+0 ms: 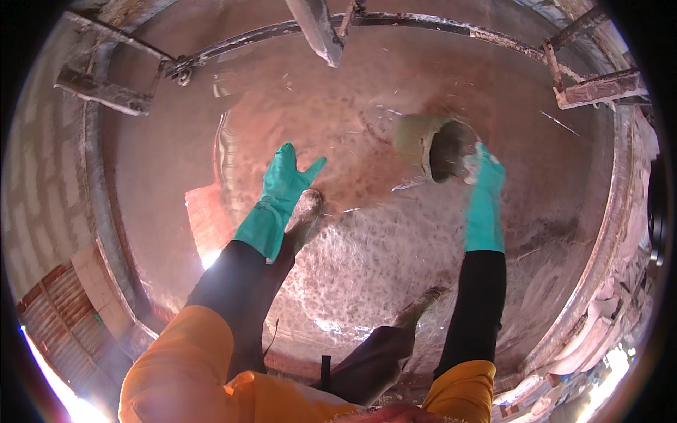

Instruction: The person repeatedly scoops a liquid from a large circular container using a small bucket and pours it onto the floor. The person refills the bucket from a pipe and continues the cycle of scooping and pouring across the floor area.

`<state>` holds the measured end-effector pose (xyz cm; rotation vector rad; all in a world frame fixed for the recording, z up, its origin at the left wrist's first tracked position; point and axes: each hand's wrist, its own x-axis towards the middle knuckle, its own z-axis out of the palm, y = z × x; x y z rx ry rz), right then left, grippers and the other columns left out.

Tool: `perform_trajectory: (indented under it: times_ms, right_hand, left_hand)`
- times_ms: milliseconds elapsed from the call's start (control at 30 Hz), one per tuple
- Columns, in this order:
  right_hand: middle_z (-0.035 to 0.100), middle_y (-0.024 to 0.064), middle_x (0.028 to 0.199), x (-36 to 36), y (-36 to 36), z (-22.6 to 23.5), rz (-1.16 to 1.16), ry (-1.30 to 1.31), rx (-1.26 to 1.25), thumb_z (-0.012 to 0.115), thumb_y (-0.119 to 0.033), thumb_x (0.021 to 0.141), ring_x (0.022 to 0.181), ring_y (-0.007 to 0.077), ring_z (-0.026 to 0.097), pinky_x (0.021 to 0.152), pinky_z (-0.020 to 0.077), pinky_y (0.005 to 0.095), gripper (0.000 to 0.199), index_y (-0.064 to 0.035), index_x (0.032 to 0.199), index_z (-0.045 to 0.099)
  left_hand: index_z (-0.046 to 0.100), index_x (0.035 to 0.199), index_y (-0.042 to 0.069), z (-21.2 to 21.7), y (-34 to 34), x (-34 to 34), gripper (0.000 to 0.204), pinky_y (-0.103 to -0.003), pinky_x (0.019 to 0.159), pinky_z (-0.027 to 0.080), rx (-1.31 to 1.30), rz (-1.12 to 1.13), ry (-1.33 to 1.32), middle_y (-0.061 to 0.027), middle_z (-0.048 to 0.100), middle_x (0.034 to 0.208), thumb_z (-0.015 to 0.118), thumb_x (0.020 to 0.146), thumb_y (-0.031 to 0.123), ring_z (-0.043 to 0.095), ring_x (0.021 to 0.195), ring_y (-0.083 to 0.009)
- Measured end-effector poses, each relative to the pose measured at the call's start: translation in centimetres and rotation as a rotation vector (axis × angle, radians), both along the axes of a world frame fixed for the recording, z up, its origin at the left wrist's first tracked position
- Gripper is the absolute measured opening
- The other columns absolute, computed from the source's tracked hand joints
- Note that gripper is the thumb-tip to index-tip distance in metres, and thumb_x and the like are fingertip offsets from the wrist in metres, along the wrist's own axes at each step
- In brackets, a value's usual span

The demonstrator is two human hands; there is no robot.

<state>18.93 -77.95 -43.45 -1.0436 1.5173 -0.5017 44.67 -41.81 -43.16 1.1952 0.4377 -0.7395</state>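
My right hand [485,168], in a long teal rubber glove, grips the near-right rim of a dull green bucket [415,141]. The bucket lies tilted on its side in the brownish slurry, its dark mouth turned toward that hand. Motion slightly blurs the bucket and the glove's fingers. My left hand [285,180], gloved the same way, hovers over the slurry with nothing in it, the thumb spread from the fingers. Just below it is one of my muddy boots [305,209].
I stand in a wide walled basin [605,233] of murky water over pale, lumpy sediment [374,261]. A metal bar frame [416,23] spans the far side. Pale sacks or lumps [599,317] lie beyond the right wall; a block wall [46,162] rises at left.
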Motion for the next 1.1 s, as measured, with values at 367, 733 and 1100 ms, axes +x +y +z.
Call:
perform_trajectory:
  times_ms: [367,733,1100]
  right_hand:
    - [0.067,0.0093,0.073,-25.8,-3.7,15.2,-0.126,0.07,-0.001,0.071,-0.033,0.093,0.047,0.0146,0.052,0.036,0.0354,0.0282,0.027,-0.0063,0.095,0.068]
    - [0.065,0.0085,0.065,-53.2,1.8,33.1,-0.386,-0.034,0.05,0.066,-0.037,0.092,0.045,0.0157,0.05,0.035,0.0327,0.0308,0.029,-0.0085,0.087,0.068]
    - [0.063,0.0119,0.069,-67.4,23.7,40.0,-1.045,-0.273,0.19,0.065,-0.022,0.09,0.05,0.0228,0.056,0.038,0.0407,0.0306,0.018,-0.0037,0.088,0.063]
  left_hand:
    - [0.06,0.114,0.003,15.0,2.8,-7.4,0.023,-0.025,0.095,0.044,0.202,-0.545,-0.609,-0.0009,0.062,0.099,0.062,0.1,0.021,0.059,0.101,-0.0091]
    - [0.062,0.094,0.007,32.2,7.2,-23.9,0.019,-0.025,0.074,0.044,0.447,-0.418,-0.49,0.0011,0.059,0.083,0.068,0.096,0.024,0.056,0.079,-0.0102]
    - [0.063,0.11,0.009,30.9,9.5,-32.0,0.037,-0.032,0.065,0.041,0.487,-0.828,-0.305,0.0026,0.054,0.085,0.072,0.091,0.04,0.048,0.072,-0.0118]
